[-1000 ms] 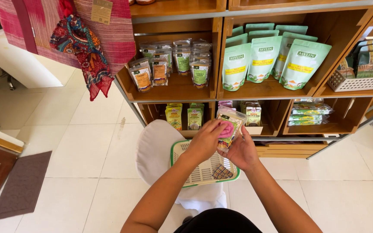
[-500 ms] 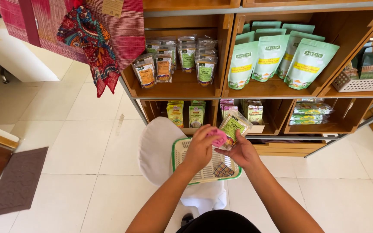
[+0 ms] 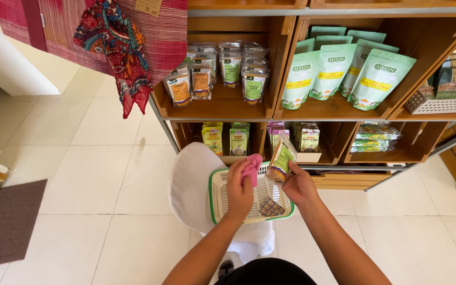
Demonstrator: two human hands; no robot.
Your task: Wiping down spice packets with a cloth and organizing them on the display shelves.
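A: What do we see our hands doing, looking down from the head camera?

B: Our left hand is clenched around a pink cloth, which bunches out above the fingers. Our right hand grips a small clear packet with a green and yellow label, pinching it by its lower edge so it stands tilted, just beside the cloth.

A: And what lies under them?

B: Both hands hover over a white plastic basket with a green rim. A checked cloth lies in its right corner. The basket rests on a white seat that stands on the pale tiled floor.

A: What is beyond that?

B: A wooden shelf unit. Its upper left bay holds small clear packets; the bay beside it holds tall pale green pouches. The lower bays hold more small packets. At far right sits a white tray. Red patterned fabric hangs at upper left, and a brown mat lies at lower left.
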